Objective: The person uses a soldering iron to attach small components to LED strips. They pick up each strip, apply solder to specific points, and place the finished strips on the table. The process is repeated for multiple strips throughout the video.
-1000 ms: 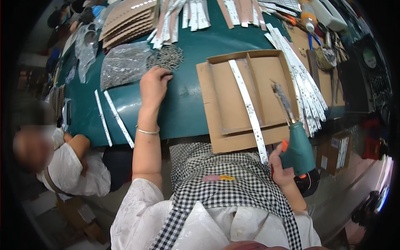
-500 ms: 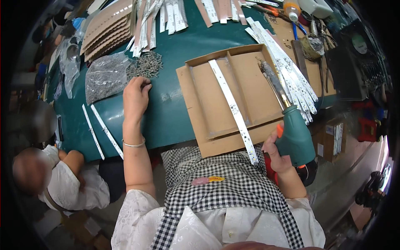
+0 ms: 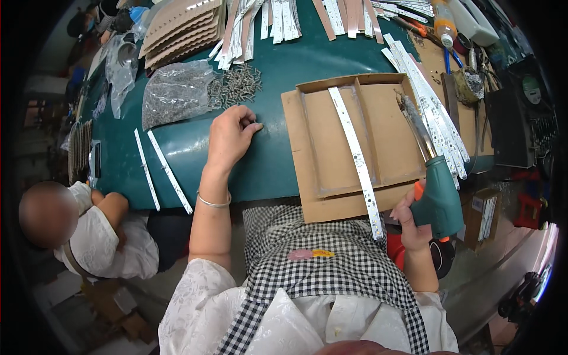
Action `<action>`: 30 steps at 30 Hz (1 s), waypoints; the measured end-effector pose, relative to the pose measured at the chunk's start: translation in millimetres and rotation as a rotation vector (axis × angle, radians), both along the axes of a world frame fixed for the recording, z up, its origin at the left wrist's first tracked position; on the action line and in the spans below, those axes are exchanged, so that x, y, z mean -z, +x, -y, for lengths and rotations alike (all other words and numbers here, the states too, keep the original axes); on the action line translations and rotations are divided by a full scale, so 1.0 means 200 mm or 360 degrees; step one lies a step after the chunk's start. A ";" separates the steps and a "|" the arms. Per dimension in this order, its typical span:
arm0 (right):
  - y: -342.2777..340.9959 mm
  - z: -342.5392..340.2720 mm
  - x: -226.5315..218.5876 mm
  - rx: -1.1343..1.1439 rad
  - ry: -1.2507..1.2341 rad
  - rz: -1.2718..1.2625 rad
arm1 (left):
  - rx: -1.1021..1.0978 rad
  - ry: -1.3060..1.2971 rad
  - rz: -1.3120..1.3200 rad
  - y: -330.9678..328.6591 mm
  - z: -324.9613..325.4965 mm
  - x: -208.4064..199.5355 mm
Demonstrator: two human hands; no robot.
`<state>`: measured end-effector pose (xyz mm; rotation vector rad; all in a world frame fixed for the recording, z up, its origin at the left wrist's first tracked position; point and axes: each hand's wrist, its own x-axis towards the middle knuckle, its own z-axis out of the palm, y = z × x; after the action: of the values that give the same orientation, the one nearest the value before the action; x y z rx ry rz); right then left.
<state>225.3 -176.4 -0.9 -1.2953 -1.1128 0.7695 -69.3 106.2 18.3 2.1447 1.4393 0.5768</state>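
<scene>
"What is the left hand [image 3: 231, 133] doing?"
"It is over the green table [image 3: 266, 174], on the near side of the metal bits [image 3: 239, 86]. Its thumb and fingers are pressed together"
"Is it pinching a bit?"
"I can't tell. That spot is too small to see"
"And the right hand [image 3: 413, 231]?"
"It holds the green gun [image 3: 439, 201]. The fingers are curled on it, but some are hidden"
"Where does the gun point?"
"Away from the person. Its far end is over the right part of the box [image 3: 390, 121], and I can't tell if it touches"
"And the long strip [image 3: 358, 163]?"
"It lies slanted over the left part of the box, with its near end poking out past the front"
"What else is near?"
"A strip fan [image 3: 441, 127] is right of the box, two thin strips [image 3: 169, 171] lie far left, and a clear bag [image 3: 174, 97] touches the metal bits"
</scene>
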 end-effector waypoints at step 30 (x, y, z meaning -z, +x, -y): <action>-0.08 -0.31 -0.22 -0.0059 -0.0006 -0.0014 | 0.0790 -0.0076 0.1145 0.55 0.52 -0.25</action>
<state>209.7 -114.5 42.8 -1.2763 -1.1315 0.8046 39.9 1.9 69.1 1.8565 0.5094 0.9633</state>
